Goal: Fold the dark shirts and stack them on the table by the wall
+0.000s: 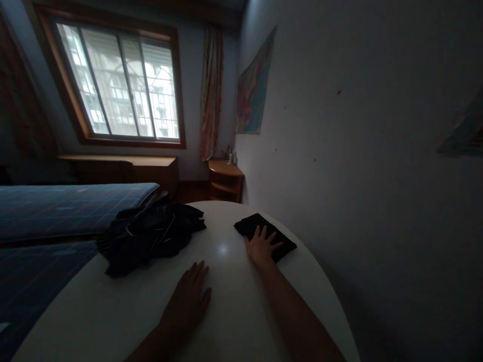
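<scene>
A folded black garment (284,245) lies flat on the right side of the round white table (226,281). Pressed on top of it, with fingers spread, is my right hand (261,247). My left hand (188,296) rests on or just above the tabletop nearer to me, its fingers stretched out and holding nothing. Beyond it to the left, a crumpled heap of dark clothing (154,236) with thin light piping spreads over the table's edge area. I cannot tell what kind of garments these are.
A bed with a blue checked cover (71,206) stands left of the table. The white wall (358,191) runs close along the right. Farther back are a wooden desk (151,161), a corner shelf (226,168) and a barred window (124,85).
</scene>
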A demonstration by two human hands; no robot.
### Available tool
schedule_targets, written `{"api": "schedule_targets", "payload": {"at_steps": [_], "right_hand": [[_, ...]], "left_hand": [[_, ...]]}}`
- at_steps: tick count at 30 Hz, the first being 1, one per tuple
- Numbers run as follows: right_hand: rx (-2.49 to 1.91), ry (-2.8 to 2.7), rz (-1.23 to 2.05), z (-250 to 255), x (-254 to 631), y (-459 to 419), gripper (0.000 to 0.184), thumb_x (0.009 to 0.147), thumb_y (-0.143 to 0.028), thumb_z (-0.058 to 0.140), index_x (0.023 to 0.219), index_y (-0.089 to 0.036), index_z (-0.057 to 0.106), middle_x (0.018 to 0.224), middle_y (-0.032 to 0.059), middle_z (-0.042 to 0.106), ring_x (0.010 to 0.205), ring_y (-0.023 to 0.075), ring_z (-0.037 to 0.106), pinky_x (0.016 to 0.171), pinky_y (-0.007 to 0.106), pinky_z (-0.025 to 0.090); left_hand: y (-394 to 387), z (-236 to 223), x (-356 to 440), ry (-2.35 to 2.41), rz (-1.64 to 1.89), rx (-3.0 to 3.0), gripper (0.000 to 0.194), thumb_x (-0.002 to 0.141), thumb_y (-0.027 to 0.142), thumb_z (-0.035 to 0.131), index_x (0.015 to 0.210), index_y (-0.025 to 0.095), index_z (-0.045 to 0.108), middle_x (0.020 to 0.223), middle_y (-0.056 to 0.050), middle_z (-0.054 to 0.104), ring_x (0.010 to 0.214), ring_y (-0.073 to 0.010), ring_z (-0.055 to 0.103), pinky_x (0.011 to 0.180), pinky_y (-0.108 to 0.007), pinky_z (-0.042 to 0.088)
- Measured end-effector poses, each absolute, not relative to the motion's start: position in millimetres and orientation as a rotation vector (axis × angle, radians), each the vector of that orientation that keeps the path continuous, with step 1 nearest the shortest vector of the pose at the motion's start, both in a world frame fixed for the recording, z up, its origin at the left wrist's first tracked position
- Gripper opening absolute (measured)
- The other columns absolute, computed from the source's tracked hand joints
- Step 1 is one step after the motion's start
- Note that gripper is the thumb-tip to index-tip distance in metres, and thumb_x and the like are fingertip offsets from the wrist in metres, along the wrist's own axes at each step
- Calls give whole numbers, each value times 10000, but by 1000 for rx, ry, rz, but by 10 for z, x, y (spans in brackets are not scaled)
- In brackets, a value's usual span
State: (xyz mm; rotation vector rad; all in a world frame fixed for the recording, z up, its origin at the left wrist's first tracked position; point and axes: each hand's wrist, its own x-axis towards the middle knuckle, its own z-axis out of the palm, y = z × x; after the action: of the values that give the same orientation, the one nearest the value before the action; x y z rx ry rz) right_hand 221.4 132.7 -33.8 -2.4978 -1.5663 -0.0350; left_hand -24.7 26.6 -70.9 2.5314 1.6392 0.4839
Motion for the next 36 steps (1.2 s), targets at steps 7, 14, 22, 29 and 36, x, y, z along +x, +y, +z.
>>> {"api": "schedule_targets", "payload": {"at_steps": [7, 14, 22, 29, 36], "right_hand": [[-2566, -1383, -82, -339, 2348, 1625, 726, 965, -547, 309, 1547, -116, 266, 1606, 275, 107, 1399, 578, 126, 909, 870, -47], [-2601, -1282, -101, -338, 2547, 1817, 737, 953, -535, 335, 1537, -88, 286, 1601, 279, 128, 1391, 591, 128, 926, 859, -48], [-2464, -1454, -316, -405, 2615, 1793, 737, 961, -531, 324, 1571, -140, 185, 1616, 210, 168, 1455, 468, 78, 1047, 754, -56], [-2373, -1954, -4, -324, 2651, 1672, 714, 968, -585, 281, 1560, -187, 247, 1639, 132, 149, 1494, 344, 66, 1154, 539, -34], [-2408, -1898, 32, -288, 2696, 1416, 771, 952, -591, 353, 1564, -142, 219, 1632, 180, 135, 1484, 395, 89, 1155, 530, 64]], "left_hand": [[277, -788, -269, 1609, 512, 2551, 521, 970, 333, 371, 1454, 159, 456, 1553, -125, 377, 1450, -298, 306, 1163, -531, 314], [314, -889, -290, 1625, 524, 2590, 512, 966, 322, 397, 1456, 188, 457, 1549, -106, 393, 1438, -303, 334, 1150, -528, 344], [325, -856, -276, 1635, 492, 2579, 514, 954, 293, 413, 1456, 188, 460, 1554, -103, 384, 1442, -292, 327, 1152, -518, 345], [292, -714, -233, 1648, 507, 2533, 515, 946, 309, 416, 1436, 163, 478, 1532, -107, 424, 1435, -279, 347, 1157, -504, 338], [294, -689, -239, 1648, 472, 2513, 525, 948, 320, 410, 1443, 154, 467, 1539, -119, 408, 1440, -287, 336, 1159, -507, 331]]}}
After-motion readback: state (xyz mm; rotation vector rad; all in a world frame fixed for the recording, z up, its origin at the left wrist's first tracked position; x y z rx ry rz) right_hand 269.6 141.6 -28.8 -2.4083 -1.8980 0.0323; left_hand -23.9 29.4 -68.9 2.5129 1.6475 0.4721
